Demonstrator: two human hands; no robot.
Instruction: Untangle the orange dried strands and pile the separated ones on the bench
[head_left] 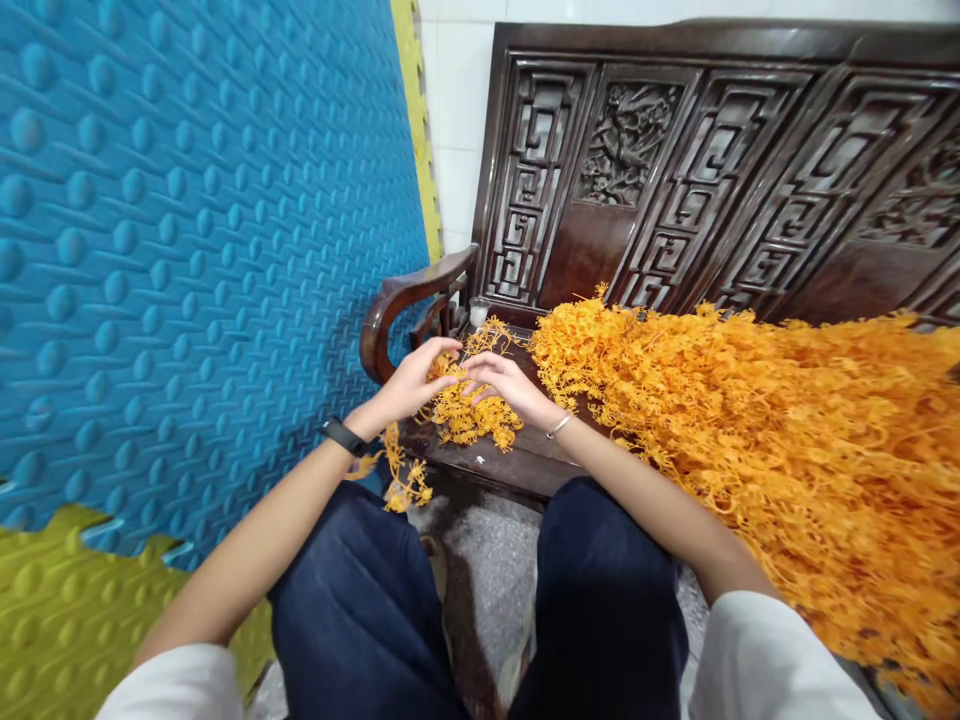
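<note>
My left hand (pixel 417 380) is raised over the seat of a dark wooden bench, its thumb and fingers spread apart. Facing it, my right hand (pixel 511 385) has its fingers stretched out, the tips close to my left thumb. I see nothing clearly gripped in either hand. Just beneath and behind them lies a small heap of orange artificial sprigs (pixel 480 415) on the seat. Another orange sprig (pixel 405 482) hangs below my left wrist, over the seat's front edge; what holds it up is hidden.
A large pile of orange artificial foliage (pixel 750 420) covers the bench to the right. The carved backrest (pixel 585 240) rises behind, with a curved armrest (pixel 390 310) at the left. A small whitish cup-like object (pixel 478 312) stands in the back corner. Blue foam matting (pixel 187 250) fills the left side.
</note>
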